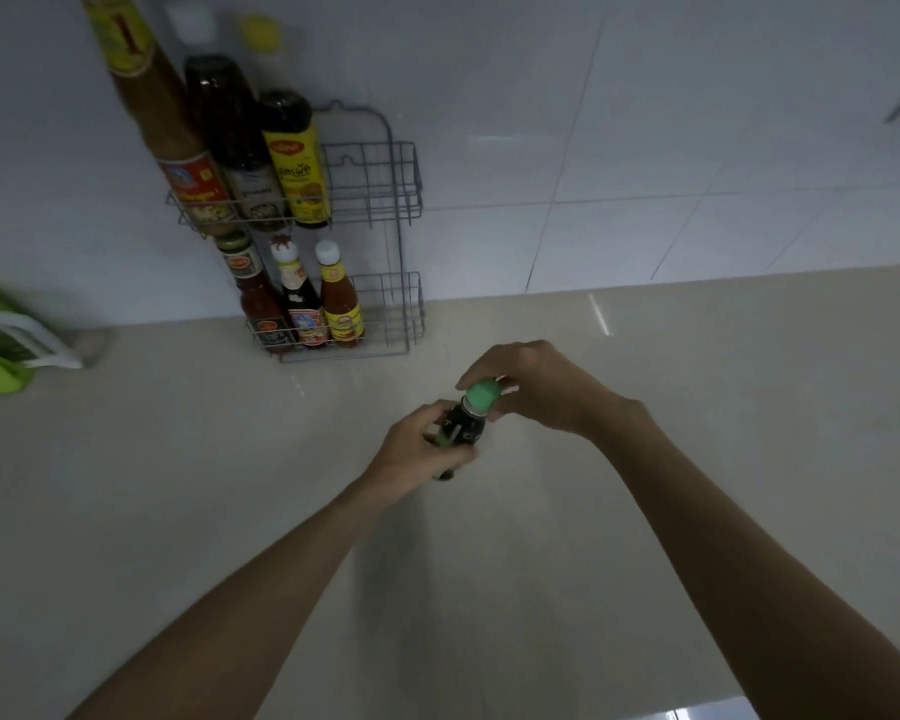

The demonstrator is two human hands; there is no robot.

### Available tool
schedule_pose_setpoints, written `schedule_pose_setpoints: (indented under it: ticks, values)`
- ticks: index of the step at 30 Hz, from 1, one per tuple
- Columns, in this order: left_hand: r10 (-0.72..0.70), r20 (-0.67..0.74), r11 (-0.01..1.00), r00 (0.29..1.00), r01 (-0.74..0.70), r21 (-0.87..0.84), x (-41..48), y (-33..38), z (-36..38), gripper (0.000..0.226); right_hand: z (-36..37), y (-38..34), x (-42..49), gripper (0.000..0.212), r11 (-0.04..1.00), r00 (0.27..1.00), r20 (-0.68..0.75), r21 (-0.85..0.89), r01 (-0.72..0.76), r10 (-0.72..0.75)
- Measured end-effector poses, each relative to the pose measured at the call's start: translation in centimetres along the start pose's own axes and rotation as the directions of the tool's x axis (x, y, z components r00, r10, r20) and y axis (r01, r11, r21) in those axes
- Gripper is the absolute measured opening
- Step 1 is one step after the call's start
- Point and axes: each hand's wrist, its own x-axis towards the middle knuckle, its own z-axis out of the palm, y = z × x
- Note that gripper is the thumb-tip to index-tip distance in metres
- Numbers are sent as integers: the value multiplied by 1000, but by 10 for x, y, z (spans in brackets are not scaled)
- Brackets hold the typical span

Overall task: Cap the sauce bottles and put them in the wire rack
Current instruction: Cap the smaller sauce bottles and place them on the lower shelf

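A small dark sauce bottle (461, 426) stands on the beige counter in the middle of the view. My left hand (419, 452) is wrapped around its body. My right hand (533, 384) has its fingers closed around the green cap (483, 397), which sits on the bottle's neck. Behind, a grey two-tier wire rack (385, 200) stands against the tiled wall. Three tall bottles (292, 163) fill the left of its top tier, and three smaller sauce bottles (340, 304) fill the left of the bottom tier. The right side of each tier holds nothing.
A green and white container (1, 345) sits at the left edge of the counter (697, 407). White wall tiles rise behind the rack.
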Motion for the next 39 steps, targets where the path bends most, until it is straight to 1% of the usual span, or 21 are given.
schedule_pose_setpoints:
  ticks: [2, 4, 6, 7, 9, 10, 13, 15, 16, 18, 19, 22, 23, 25, 27, 29, 31, 33, 36, 37, 39]
  values:
    - [-24, 22, 1000, 999, 25, -3, -11, 4, -13, 50, -9, -17, 11, 41, 998, 996, 88, -44, 37, -33]
    - [-27, 14, 1000, 1000, 27, -7, -22, 8, -24, 48, -15, -35, 21, 44, 990, 987, 153, -135, -26, 47]
    - [-20, -18, 1000, 1000, 19, -20, -31, 10, -32, 45, -19, -50, 24, 71, 982, 968, 207, -151, -111, 141]
    - [-16, -39, 999, 999, 14, -35, -35, 11, -36, 45, -20, -56, 24, 78, 988, 964, 221, -80, -131, 146]
    - [-5, -72, 998, 997, 1, -55, -42, 14, -43, 44, -22, -67, 22, 64, 993, 987, 153, 107, -57, 40]
    - [1, -81, 998, 997, -6, -59, -44, 15, -47, 44, -24, -69, 21, 51, 992, 993, 106, 114, -54, 42]
    - [7, -91, 999, 996, -12, -45, -50, 14, -54, 49, -30, -76, 24, 56, 982, 983, 13, -46, -184, 185]
    - [15, -92, 998, 996, -20, -56, -53, 13, -61, 49, -30, -84, 25, 48, 996, 996, 78, 72, -51, 45]
    - [24, -95, 997, 995, -30, -69, -54, 13, -63, 46, -29, -89, 25, 46, 997, 991, 121, 62, 43, -50]
    - [51, -133, 995, 990, -62, -79, -55, 15, -65, 39, -17, -92, 28, 33, 988, 985, 120, -74, 136, -127]
    - [66, -181, 994, 981, -80, -72, -54, 17, -63, 39, -8, -93, 30, 33, 985, 994, 51, -134, 107, -101]
    - [104, -404, 984, 909, -35, 176, -47, 19, -54, 46, 15, -94, 38, 48, 914, 981, -184, -388, -122, 53]
    - [128, -470, 953, 874, 23, 302, -46, 20, -51, 47, 22, -95, 41, 41, 847, 979, -179, -502, -176, 97]
    - [193, -540, 891, 819, 85, 447, -47, 20, -51, 47, 34, -94, 46, 38, 815, 985, -124, -555, -169, 121]
    - [193, -484, 898, 854, 46, 438, -45, 18, -62, 51, 30, -94, 52, 24, 913, 978, -143, -358, -194, 151]
    - [48, -242, 949, 969, 32, 314, -41, 17, -83, 58, 15, -84, 59, 30, 981, 960, -210, -19, -193, 185]
    - [-47, -18, 981, 999, 50, 189, -37, 13, -101, 55, -1, -79, 62, 36, 978, 954, -231, 130, -166, 192]
    - [-5, -32, 991, 999, 9, 136, -32, 8, -102, 50, -1, -79, 64, 35, 945, 961, -195, 297, -135, 198]
    - [43, -146, 994, 988, -27, 110, -16, 7, -92, 51, 25, -79, 70, 43, 784, 966, -83, 603, -147, 246]
    - [45, -120, 992, 992, -31, 119, -8, 4, -92, 59, 34, -75, 75, 49, 767, 957, -106, 624, -147, 270]
    - [5, -35, 978, 999, 2, 207, 12, -4, -100, 93, 42, -65, 90, 50, 805, 919, -231, 579, -134, 319]
